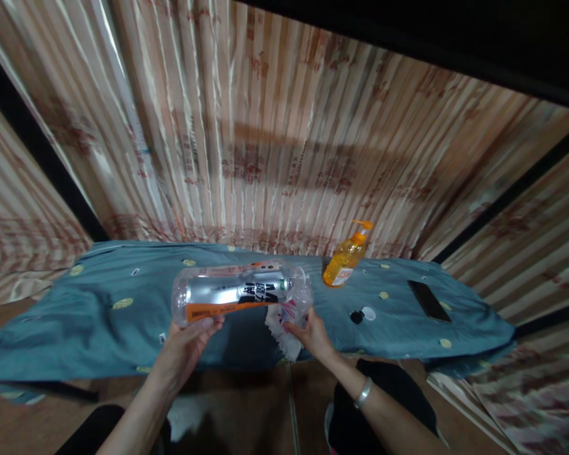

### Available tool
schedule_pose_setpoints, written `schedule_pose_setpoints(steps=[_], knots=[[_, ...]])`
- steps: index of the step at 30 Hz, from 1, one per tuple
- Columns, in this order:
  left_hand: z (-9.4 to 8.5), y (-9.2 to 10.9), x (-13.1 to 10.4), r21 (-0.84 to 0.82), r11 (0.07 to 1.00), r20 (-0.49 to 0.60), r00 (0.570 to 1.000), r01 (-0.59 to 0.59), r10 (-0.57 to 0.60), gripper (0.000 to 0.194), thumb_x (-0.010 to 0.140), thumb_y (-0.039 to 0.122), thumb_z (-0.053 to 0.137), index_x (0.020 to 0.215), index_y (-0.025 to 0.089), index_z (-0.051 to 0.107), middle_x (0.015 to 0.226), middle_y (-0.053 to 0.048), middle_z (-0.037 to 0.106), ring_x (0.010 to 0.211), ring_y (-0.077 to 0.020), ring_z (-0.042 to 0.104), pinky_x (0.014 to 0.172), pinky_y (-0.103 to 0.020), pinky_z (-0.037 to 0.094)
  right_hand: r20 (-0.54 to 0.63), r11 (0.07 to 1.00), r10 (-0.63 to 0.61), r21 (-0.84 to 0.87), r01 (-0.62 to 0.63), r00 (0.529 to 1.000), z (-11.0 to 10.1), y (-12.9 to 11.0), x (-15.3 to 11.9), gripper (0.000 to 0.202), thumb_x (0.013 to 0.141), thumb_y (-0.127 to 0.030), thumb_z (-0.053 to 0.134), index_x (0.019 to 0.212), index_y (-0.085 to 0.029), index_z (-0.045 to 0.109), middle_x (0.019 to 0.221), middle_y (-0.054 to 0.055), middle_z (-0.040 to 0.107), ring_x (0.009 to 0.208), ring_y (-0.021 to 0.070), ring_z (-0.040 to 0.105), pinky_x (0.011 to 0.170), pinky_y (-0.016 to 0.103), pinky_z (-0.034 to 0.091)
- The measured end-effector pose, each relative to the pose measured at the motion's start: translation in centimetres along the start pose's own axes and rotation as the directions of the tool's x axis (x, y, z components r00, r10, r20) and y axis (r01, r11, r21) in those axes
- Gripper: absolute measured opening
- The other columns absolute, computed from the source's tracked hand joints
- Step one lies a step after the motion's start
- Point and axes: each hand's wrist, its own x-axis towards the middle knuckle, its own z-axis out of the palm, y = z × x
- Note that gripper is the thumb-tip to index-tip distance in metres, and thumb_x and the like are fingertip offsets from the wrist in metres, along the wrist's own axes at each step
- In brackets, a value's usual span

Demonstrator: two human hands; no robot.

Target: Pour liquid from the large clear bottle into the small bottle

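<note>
Over a blue-green cloth-covered table (pixel 99 328), a clear plastic bottle (pixel 232 296) lies sideways in the air, its base clasped by the left hand (pixel 187 347), while the right hand (pixel 313 333) pinches a white rag (pixel 284 328) against its neck, near an orange pump bottle (pixel 344 260).

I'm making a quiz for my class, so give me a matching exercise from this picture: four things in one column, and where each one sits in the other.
Things:
1. clear plastic bottle
2. orange pump bottle
3. black phone
4. white cloth

Places:
A. lying flat on the blue cover, far right
B. held sideways in the left hand
C. standing at the cover's back edge
D. pressed to the bottle's mouth by the right hand

Pairs: 1-B, 2-C, 3-A, 4-D
</note>
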Motion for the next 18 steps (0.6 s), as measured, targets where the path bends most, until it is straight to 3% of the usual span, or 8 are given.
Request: schedule_pose_setpoints(steps=[4,9,13,18], knots=[[-0.33,0.44,0.81,0.022,0.999,0.012,0.999,0.037,-0.037,0.060,0.033,0.021,0.097,0.088,0.017,0.075,0.067,-0.005,0.078,0.059,-0.0186,0.073,0.061,-0.025,0.063,-0.018,1.000,0.005,0.007,-0.005,1.000,0.05,0.08,-0.06,0.044,0.070,-0.036,0.079,0.109,-0.023,0.062,0.096,0.007,0.078,0.088,0.0319,0.075,0.080,0.047,0.062],[-0.55,0.76,0.73,0.023,0.998,0.033,0.997,0.065,-0.065,0.054,0.031,0.030,0.100,0.079,0.019,0.076,0.069,-0.005,0.080,0.063,-0.0209,0.075,0.064,-0.027,0.064,-0.018,1.000,0.014,0.020,-0.013,1.000,0.08,0.02,-0.21,0.041,0.071,-0.038,0.078,0.104,-0.023,0.060,0.098,0.008,0.078,0.089,0.0324,0.075,0.083,0.049,0.061],[-0.37,0.80,0.22,0.011,0.999,0.044,0.998,0.050,-0.050,0.057,0.027,0.041,0.101,0.076,0.023,0.077,0.076,-0.002,0.082,0.067,-0.0225,0.076,0.063,-0.029,0.065,-0.016,0.999,0.043,0.025,-0.043,0.999,0.02,-0.09,-0.28,0.044,0.071,-0.043,0.078,0.105,-0.022,0.059,0.099,0.009,0.078,0.089,0.0324,0.075,0.084,0.050,0.060],[-0.56,0.54,-0.05,0.034,0.999,0.092,0.995,0.021,-0.024,0.053,0.033,0.042,0.100,0.079,0.024,0.079,0.075,-0.002,0.081,0.067,-0.0231,0.076,0.064,-0.030,0.065,-0.021,0.997,0.074,0.031,-0.073,0.997,-0.21,-0.63,-0.34,0.045,0.070,-0.044,0.078,0.104,-0.021,0.061,0.097,0.010,0.079,0.089,0.0327,0.075,0.082,0.048,0.060]])
